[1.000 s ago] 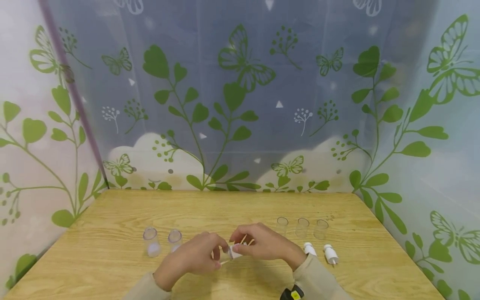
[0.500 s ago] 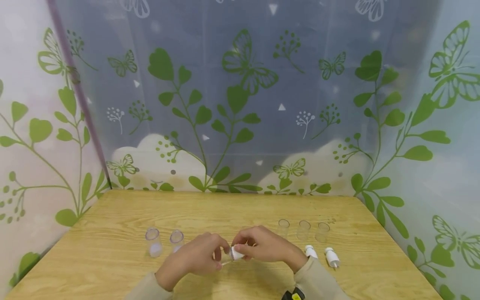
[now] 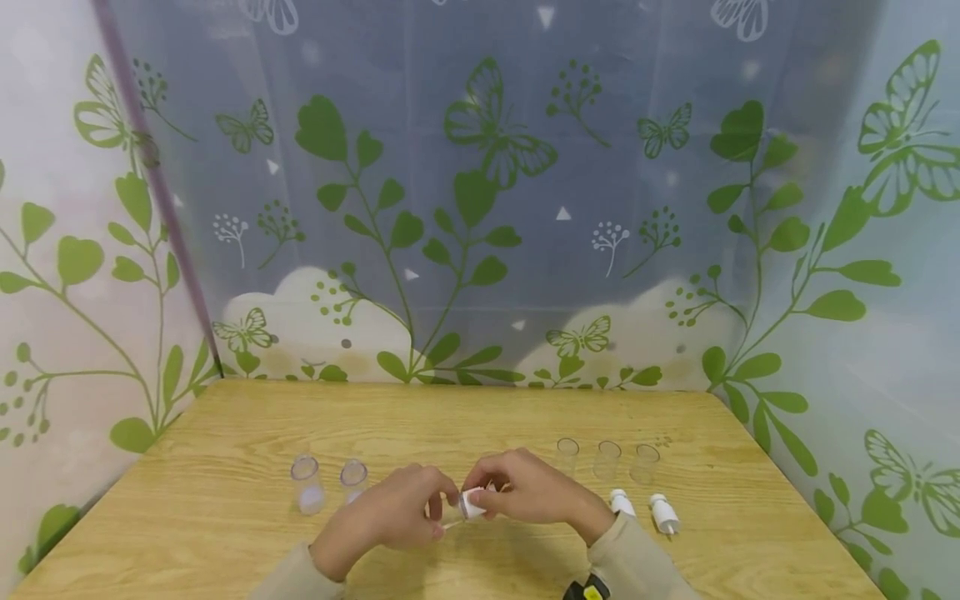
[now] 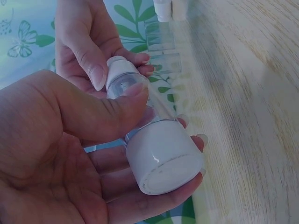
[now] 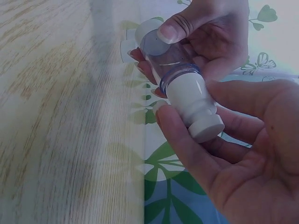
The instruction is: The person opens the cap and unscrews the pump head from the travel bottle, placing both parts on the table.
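Observation:
A pump bottle with a clear body (image 5: 159,53), a white base (image 4: 163,154) and a white pump head (image 5: 189,93) lies tilted between both hands, above the table. My left hand (image 3: 401,504) grips the clear body, thumb on top and fingers beneath the base. The fingers of my right hand (image 3: 528,487) curl round the pump head at the opposite end. In the right wrist view the pump head sits against the bottle's blue-tinted rim; whether it is fully tight cannot be seen. The hands hide most of the bottle in the head view.
Two clear bottles, one farther left (image 3: 306,483) and one nearer my left hand (image 3: 354,475), stand on the wooden table (image 3: 450,417). Several clear caps (image 3: 607,460) stand at the right. In front of them lie two white pump heads (image 3: 663,515). Patterned cloth (image 3: 480,250) encloses the table.
The head view has shifted slightly. Both hands stay at the bottle in nearly the same place, while the right hand's fingers shift a little around the pump head.

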`<state>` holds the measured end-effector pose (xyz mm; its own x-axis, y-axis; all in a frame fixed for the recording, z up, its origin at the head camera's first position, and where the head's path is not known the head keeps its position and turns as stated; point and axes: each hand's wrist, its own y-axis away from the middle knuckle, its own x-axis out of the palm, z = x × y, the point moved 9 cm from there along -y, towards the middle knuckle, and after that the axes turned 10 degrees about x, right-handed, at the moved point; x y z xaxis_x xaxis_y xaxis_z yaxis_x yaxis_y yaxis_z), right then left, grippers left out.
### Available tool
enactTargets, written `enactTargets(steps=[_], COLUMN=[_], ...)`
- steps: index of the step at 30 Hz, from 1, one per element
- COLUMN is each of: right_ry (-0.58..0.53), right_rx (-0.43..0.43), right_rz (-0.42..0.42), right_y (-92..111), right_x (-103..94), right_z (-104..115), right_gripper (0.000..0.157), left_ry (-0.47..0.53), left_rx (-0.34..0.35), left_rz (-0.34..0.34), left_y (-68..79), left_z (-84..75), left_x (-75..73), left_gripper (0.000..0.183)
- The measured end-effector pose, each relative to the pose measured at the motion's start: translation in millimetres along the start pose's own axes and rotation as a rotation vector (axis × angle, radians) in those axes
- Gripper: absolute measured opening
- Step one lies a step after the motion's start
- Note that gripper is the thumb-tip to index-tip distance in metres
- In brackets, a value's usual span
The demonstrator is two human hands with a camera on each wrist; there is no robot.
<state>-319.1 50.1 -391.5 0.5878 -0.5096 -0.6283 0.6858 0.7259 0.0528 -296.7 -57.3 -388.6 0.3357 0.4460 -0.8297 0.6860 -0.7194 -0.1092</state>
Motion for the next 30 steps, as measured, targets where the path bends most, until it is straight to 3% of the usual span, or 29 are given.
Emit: enactTargets(steps=[13, 30], right_ry=[0.001, -0.016], right_rx=[0.051, 0.043], right_rz=[-0.043, -0.056], right_y=[0.8, -0.1], right_x=[-1.8, -2.9], right_z=[-0.2, -0.1], right_gripper=[0.011, 0.01], left_ry=[0.005, 0.014], left_rx=[0.002, -0.008], left_rz=[0.015, 0.012], left_y=[-0.7, 0.0], left_z=[0.6, 1.9], left_x=[0.9, 1.3], left_gripper=[0.032, 0.032])
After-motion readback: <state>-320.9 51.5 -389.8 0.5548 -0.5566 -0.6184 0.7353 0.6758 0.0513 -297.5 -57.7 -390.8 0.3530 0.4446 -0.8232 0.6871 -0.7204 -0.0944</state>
